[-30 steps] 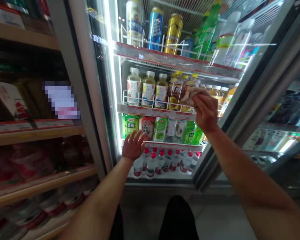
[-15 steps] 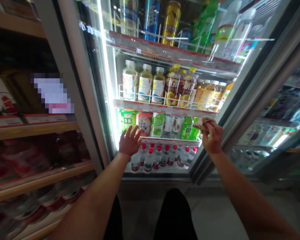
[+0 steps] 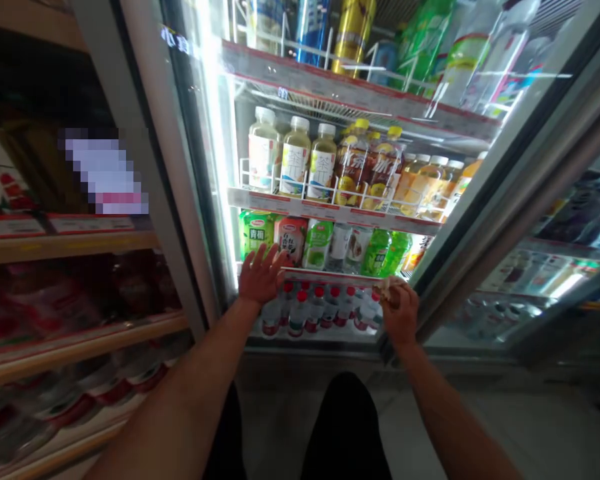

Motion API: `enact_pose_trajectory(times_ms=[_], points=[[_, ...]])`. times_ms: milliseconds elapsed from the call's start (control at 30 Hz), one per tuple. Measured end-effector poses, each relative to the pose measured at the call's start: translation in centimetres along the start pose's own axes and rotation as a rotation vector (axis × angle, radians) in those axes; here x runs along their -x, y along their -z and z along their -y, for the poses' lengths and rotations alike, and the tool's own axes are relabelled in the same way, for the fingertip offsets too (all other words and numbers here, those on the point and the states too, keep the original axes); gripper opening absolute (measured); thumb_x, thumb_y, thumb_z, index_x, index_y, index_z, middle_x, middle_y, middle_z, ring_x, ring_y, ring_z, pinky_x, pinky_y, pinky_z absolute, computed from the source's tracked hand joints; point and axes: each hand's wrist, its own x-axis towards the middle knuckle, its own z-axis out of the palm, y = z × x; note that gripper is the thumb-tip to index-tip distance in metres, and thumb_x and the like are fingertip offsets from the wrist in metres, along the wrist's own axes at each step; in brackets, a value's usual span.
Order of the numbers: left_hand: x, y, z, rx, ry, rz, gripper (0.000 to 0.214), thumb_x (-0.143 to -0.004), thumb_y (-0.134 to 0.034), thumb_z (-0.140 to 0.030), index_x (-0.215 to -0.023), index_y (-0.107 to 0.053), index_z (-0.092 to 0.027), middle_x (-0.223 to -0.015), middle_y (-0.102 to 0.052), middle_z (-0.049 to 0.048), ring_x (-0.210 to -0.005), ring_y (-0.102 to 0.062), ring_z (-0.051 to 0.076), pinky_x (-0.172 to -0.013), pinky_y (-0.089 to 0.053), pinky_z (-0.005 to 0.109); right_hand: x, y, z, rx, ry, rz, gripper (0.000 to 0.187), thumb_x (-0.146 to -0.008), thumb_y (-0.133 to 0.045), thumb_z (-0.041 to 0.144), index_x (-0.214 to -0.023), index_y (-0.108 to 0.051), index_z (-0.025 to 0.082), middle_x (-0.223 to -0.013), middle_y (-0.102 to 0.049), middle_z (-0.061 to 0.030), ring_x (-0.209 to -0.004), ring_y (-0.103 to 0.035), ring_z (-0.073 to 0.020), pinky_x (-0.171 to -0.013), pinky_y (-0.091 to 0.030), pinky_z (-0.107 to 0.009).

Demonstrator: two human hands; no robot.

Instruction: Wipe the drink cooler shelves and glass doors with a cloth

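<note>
My left hand is open, fingers spread, at the lower left of the fridge's glass door, over the view of the drink cartons. It appears to rest on the glass, with nothing in it. At the lower right of the same door, my right hand is closed around a crumpled, whitish-brown cloth. The cloth is at the glass, in front of the bottom row of red-capped bottles. Much of the cloth is hidden by my fingers.
Behind the glass, tea bottles stand on a wire-fronted shelf, with cans above. A metal door frame borders the right side, beside another fridge. Wooden shelves with bottles are on the left. My knees are below.
My right hand has moved down and slightly left with the cloth, from the green bottles' height to the red-capped bottles. The left hand stays nearly in place. The view has shifted slightly.
</note>
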Motion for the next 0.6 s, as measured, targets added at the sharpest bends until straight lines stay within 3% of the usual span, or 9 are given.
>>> enact_pose_trajectory(times_ms=[200, 433, 600], points=[[0.2, -0.1, -0.1, 0.011, 0.027, 0.019, 0.063, -0.100, -0.050, -0.035, -0.158, -0.030, -0.027, -0.154, -0.047, 0.0065, -0.154, -0.018, 0.022, -0.125, -0.015, 0.042, 1.9, -2.0, 4.1, -0.075, -0.046, 0.096, 0.028, -0.084, -0.058, 0.023, -0.111, -0.064, 0.022, -0.117, -0.061, -0.0145, -0.114, -0.061, -0.0312, -0.099, -0.054, -0.057], [0.7, -0.3, -0.1, -0.018, 0.064, 0.125, 0.050, -0.100, -0.047, -0.038, -0.149, -0.047, -0.029, -0.151, -0.051, 0.0057, -0.151, -0.030, 0.024, -0.125, -0.014, 0.043, -1.1, -4.1, 8.9, -0.138, 0.001, -0.026, 0.026, -0.090, -0.058, 0.026, -0.114, -0.064, 0.021, -0.117, -0.062, -0.0152, -0.116, -0.062, -0.0293, -0.102, -0.055, -0.054], [0.6, -0.2, -0.3, -0.031, 0.039, 0.066, 0.048, -0.102, -0.043, -0.039, -0.149, -0.046, -0.029, -0.152, -0.051, 0.0044, -0.152, -0.027, 0.022, -0.124, -0.016, 0.042, -0.8, -5.1, 10.8, -0.157, 0.025, -0.009, 0.026, -0.091, -0.058, 0.025, -0.115, -0.065, 0.020, -0.117, -0.063, -0.0163, -0.114, -0.063, -0.0293, -0.098, -0.057, -0.053]])
